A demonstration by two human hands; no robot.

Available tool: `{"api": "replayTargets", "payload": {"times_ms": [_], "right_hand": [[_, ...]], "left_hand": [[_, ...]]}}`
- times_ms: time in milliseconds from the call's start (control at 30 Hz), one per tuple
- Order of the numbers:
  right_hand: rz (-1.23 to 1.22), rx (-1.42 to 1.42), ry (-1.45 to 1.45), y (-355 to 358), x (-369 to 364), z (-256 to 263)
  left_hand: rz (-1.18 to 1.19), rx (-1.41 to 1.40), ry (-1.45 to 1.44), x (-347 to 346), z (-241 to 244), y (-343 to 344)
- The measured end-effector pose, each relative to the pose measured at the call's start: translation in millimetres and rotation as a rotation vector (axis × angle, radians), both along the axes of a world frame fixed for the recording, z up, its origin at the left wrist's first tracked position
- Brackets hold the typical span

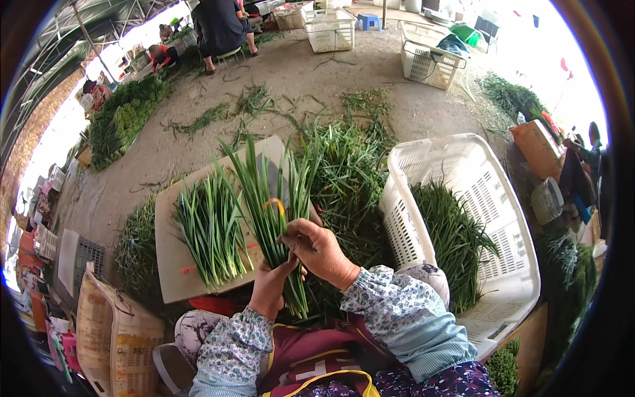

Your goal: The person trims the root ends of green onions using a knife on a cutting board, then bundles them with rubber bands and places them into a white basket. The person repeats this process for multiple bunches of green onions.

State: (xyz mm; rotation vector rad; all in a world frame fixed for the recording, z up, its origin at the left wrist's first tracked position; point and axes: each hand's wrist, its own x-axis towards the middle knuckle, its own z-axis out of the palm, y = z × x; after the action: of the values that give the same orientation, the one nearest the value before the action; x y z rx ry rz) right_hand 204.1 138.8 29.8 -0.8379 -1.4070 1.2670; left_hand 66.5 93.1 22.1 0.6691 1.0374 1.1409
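A bunch of long flat green leaves, like garlic chives (265,218), is held upright in my left hand (271,287), which wraps its lower part. My right hand (320,250) touches the bunch from the right, thumb and fingertips pinched together near a yellow-orange bent leaf (276,204); whether they grip that leaf is not clear. Left of the hands, a pile of the same leaves (211,228) lies on a pale board (168,248), with red ties beside and under it. A dark flat blade (272,173) shows on the board behind the held bunch, partly hidden.
At the right stands a white plastic crate (511,218) with green leaves (449,238) in it. Loose leaves (347,173) cover the ground beyond the board. An empty-looking crate (119,342) is at lower left. A person in dark clothes (218,27) sits farther off, near more crates (330,32).
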Motion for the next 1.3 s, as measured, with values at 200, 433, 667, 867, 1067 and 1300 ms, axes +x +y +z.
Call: {"api": "replayTargets", "payload": {"times_ms": [200, 433, 667, 867, 1067, 1300], "right_hand": [[-0.066, -0.180, 0.201, 2.1, -2.7, -0.8], [0.014, -0.357, 0.585, 25.7, 51.0, 37.7], [0.202, 0.197, -0.518, 19.5, 87.2, 40.7], [-0.289, 0.105, -0.239, 39.6, 62.8, 27.7], [-0.362, -0.016, -0.384, 40.6, 51.6, 19.6], [-0.375, -0.056, -0.445, 39.4, 51.5, 18.7]], "left_hand": [[-0.025, -0.038, 0.011, -1.6, -8.9, -2.9], [-0.080, -0.017, -0.042, -2.9, -9.8, -5.1], [-0.051, 0.034, -0.029, -16.6, -9.7, -1.0], [-0.064, 0.012, 0.022, -11.2, -7.2, -2.7], [-0.075, 0.068, 0.070, -9.2, -13.7, -6.3], [-0.062, 0.064, 0.095, -7.0, -7.4, -7.2]]}}
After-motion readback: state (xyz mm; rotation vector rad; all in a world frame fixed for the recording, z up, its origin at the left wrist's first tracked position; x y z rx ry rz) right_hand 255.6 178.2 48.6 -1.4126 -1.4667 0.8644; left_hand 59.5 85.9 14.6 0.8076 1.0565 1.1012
